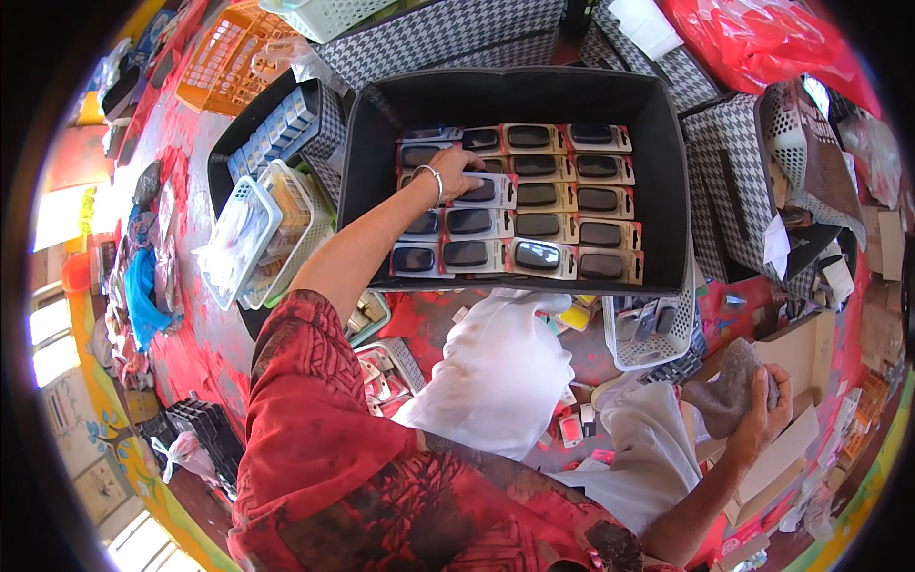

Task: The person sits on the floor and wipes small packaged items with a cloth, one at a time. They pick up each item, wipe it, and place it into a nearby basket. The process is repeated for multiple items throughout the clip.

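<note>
A large black fabric box (515, 84) lies before me, with rows of blister packs (538, 225), each showing a dark rounded oblong item on a printed card. My left hand (452, 172), a bangle at its wrist, reaches into the box from the left. Its fingers are closed at the upper edge of one pale blister pack (484, 192), which lies over its neighbours. Off to the lower right, my right hand (765, 410) grips a crumpled grey-brown cloth (726, 389), outside the box. What the dark items are, I cannot tell.
Houndstooth-patterned boxes (448, 52) stand behind and to the right. An orange basket (227, 59), white plastic baskets (303, 229) and a box of blue packets (276, 133) are on the left. Another white basket (654, 345) sits below the black box. Cardboard (791, 381) lies by my right hand.
</note>
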### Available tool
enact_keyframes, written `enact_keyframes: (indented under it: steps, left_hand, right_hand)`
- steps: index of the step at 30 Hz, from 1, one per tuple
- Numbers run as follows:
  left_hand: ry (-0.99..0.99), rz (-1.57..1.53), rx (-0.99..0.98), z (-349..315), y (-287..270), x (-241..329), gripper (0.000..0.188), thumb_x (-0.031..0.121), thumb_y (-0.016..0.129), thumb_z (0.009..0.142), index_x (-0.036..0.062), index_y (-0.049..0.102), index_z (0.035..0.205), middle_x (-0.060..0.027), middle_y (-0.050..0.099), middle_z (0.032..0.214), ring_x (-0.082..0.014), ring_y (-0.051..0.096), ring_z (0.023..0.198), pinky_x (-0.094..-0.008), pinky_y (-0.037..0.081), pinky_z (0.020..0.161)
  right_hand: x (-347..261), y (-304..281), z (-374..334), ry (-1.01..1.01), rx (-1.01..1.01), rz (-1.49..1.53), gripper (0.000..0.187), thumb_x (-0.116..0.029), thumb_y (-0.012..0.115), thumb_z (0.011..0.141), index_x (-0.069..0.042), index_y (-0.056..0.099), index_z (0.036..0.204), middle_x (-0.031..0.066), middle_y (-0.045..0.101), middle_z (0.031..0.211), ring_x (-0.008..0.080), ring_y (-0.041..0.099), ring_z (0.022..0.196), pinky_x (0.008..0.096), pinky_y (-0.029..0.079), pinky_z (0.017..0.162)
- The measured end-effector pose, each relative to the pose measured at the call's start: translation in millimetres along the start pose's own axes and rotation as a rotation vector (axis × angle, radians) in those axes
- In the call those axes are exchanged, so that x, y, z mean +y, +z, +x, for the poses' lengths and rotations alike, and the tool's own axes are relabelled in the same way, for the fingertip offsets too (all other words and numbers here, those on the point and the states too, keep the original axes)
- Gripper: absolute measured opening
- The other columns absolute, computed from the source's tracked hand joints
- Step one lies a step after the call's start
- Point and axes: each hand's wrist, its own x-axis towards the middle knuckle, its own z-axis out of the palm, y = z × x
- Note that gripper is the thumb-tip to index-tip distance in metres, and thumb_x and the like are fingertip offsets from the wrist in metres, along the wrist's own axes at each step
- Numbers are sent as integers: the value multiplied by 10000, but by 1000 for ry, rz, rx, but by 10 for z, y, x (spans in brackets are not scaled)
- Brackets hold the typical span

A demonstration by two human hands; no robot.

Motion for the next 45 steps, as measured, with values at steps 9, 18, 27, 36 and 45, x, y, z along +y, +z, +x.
enact_keyframes:
  steps: [9,18,27,36,45]
  left_hand:
    - [169,430,43,-308,93,152,534,182,657,749,29,479,1228,-171,543,1176,-320,510,1083,-387,374,958]
    - [143,575,-27,-331,36,250,572,139,687,708,17,465,1221,-179,603,1043,-331,565,982,-357,431,888]
    - [98,246,57,-638,-533,-87,457,12,518,781,59,483,1234,-173,513,1232,-308,493,1142,-363,395,974]
    - [237,308,159,-702,-675,1243,420,-14,509,770,43,522,1186,-151,555,1181,-289,546,1090,-347,433,924]
    - [906,-601,-723,-2416,-64,4547,412,57,524,742,18,526,1153,-165,528,1143,-295,518,1063,-379,425,850]
  right_hand:
    - [20,-114,-39,-25,58,-5,124,-133,608,843,-14,572,851,6,534,790,88,480,733,226,405,699]
    - [16,-202,-55,-62,86,-25,130,-133,605,845,-8,575,854,12,539,787,95,488,736,231,409,700]
    - [-70,-303,-107,-25,164,2,155,-148,633,829,-5,602,882,20,558,806,113,518,758,249,432,730]
    - [333,-750,92,79,477,28,254,-253,663,733,-39,648,869,101,620,790,192,579,747,309,446,739]
    - [328,-562,41,-10,383,-419,193,-285,598,728,-126,635,831,152,648,780,359,616,789,404,473,700]
